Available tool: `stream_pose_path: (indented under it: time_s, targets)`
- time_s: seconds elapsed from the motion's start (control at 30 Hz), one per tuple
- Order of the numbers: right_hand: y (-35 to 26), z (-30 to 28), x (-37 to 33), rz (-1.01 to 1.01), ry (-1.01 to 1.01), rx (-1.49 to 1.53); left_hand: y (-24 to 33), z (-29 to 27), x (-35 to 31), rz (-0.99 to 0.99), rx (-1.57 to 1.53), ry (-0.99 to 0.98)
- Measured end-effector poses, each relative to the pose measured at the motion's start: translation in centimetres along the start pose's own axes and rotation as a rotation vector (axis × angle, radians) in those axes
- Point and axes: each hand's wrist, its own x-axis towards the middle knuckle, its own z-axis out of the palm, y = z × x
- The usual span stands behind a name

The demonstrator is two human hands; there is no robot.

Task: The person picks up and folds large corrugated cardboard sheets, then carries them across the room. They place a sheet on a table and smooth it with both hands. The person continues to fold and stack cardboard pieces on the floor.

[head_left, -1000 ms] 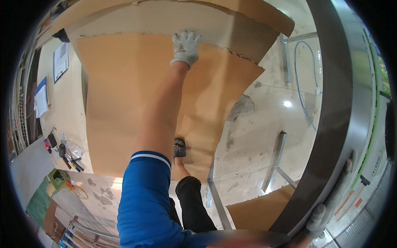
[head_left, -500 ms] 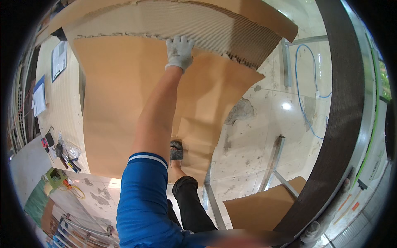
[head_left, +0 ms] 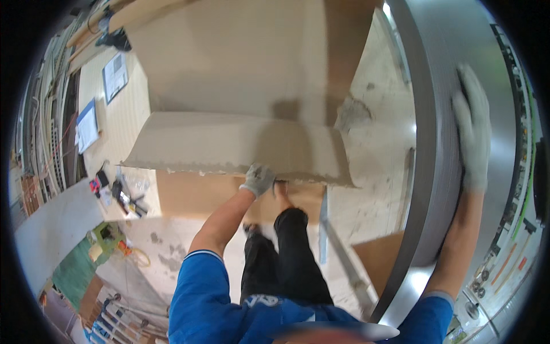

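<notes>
My left hand (head_left: 259,179), in a whitish work glove, is closed on the ragged near edge of a large brown corrugated cardboard sheet (head_left: 240,140). That edge is raised and curved toward my legs, over another brown cardboard layer (head_left: 192,195). My right hand (head_left: 474,129), also gloved, lies with its fingers stretched out along a long dark grey panel (head_left: 428,143) on the right. Its palm is turned to the panel, and nothing is held in it.
On the left, a pale board (head_left: 137,109) bears two clipboards (head_left: 116,77) and several hand tools (head_left: 125,198). Metal bars (head_left: 344,264) stand right of my legs, beside another cardboard piece (head_left: 381,258). A green tool (head_left: 106,238) lies lower left.
My left hand has come nearer to my body, bringing the cardboard edge along; the sheet now stretches far ahead. My right hand has come into view on the dark panel. The view has shifted.
</notes>
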Motion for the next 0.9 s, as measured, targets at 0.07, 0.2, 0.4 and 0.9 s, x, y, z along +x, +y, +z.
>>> stream_pose_path:
  time_s: [0.07,0.2,0.4,0.9]
  targets:
    - [-2.1,-0.2,-0.5,0.093,0.142,-0.112,3.4,-1.4,-6.6,0.003,-0.118,0.103]
    - [-11.5,-1.6,-10.6,0.023,0.375,-0.048,8.4,-7.3,-16.3,-0.035,-0.129,-0.129]
    - [-33.2,1.3,-40.2,-0.239,-0.785,0.306,14.9,-17.6,-27.9,0.04,-0.082,-0.505]
    - [-38.6,-12.8,-61.0,0.106,-1.369,1.625,33.2,-6.4,-62.2,-0.509,-2.144,0.489]
